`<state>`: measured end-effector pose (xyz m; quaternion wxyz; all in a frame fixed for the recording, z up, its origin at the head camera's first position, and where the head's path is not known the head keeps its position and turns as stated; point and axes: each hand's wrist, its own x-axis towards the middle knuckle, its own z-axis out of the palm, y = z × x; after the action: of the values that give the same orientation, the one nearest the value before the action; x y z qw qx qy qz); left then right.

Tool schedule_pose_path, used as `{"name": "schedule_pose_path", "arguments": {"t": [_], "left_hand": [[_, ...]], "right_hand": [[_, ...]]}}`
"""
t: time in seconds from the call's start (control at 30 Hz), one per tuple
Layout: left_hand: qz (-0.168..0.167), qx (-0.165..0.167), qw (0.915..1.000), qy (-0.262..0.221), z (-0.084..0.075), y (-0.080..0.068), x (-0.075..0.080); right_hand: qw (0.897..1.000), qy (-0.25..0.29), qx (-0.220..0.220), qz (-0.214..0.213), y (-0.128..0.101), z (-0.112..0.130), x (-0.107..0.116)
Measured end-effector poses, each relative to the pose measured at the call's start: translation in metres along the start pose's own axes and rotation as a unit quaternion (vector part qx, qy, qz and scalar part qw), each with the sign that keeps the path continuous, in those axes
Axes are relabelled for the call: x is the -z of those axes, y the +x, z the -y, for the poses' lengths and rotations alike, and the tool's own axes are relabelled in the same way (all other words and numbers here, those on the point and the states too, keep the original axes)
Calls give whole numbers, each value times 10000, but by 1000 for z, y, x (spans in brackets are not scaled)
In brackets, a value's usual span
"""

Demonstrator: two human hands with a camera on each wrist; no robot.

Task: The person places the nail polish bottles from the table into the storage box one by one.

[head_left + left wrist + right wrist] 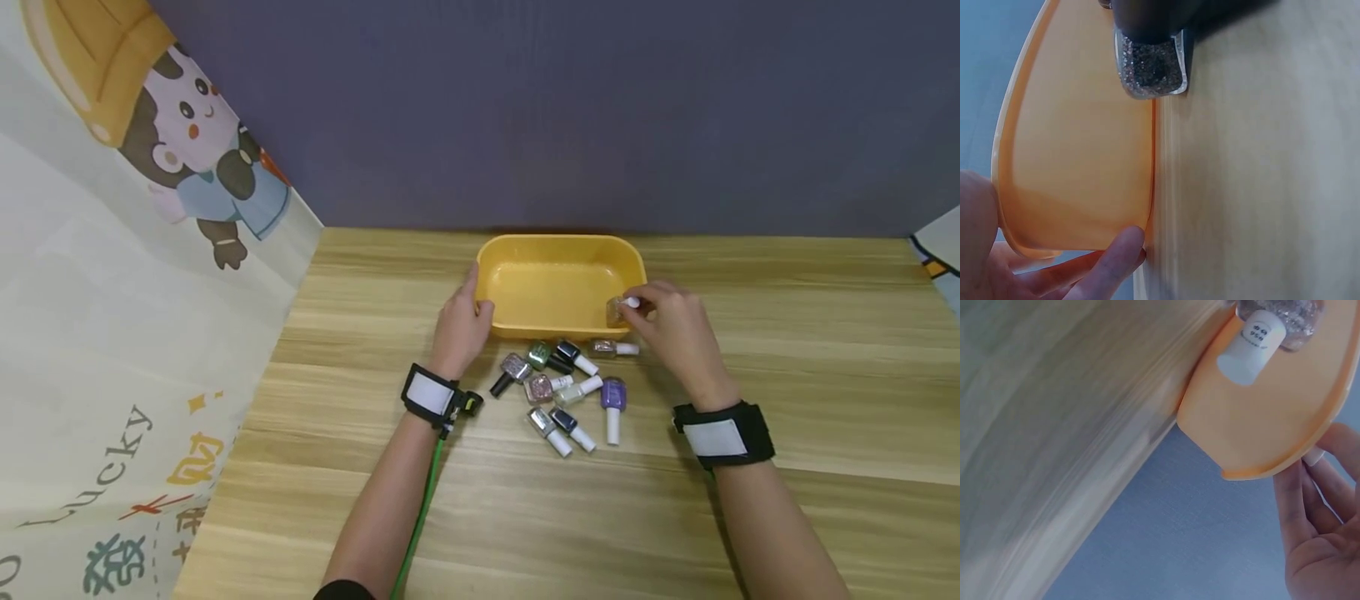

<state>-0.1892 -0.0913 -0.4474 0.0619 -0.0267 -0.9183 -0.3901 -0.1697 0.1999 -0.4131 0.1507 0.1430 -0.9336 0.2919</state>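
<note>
Left hand and right hand are both bare, so the kit's basically 2 straps. Left wristband is chunky and black with 1 whitish rectangular patch on top. There's a little black gadget with a yellowish bit poking off the left wristband's inner side, and a bright green cable running from the left wristband toward the elbow. Way across from the left wristband, the right wristband is black too, also with 1 whitish rectangle. Well below the left wristband: a black sleeve end.
</note>
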Motion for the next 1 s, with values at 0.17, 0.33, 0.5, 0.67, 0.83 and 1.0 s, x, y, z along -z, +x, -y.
{"name": "schedule_pose_path", "arguments": {"t": [0.17, 0.33, 0.5, 0.67, 0.83, 1.0], "left_hand": [[24, 20, 10000, 34, -1, 2, 0], [33, 3, 10000, 72, -2, 2, 1], [22, -30, 9999, 109, -3, 2, 1], [37, -22, 10000, 70, -3, 2, 1], [25, -7, 10000, 85, -4, 1, 2], [49, 16, 10000, 50, -4, 0, 2]], "right_hand": [[9999, -119, 79, 68, 1, 1, 1], [9995, -236, 91, 182, 1, 3, 2], [9994, -258, 49, 230, 0, 3, 3], [9992, -307, 48, 240, 0, 3, 2], [9991, -341, 77, 223, 1, 3, 1], [9992, -298, 69, 239, 0, 4, 1]]}}
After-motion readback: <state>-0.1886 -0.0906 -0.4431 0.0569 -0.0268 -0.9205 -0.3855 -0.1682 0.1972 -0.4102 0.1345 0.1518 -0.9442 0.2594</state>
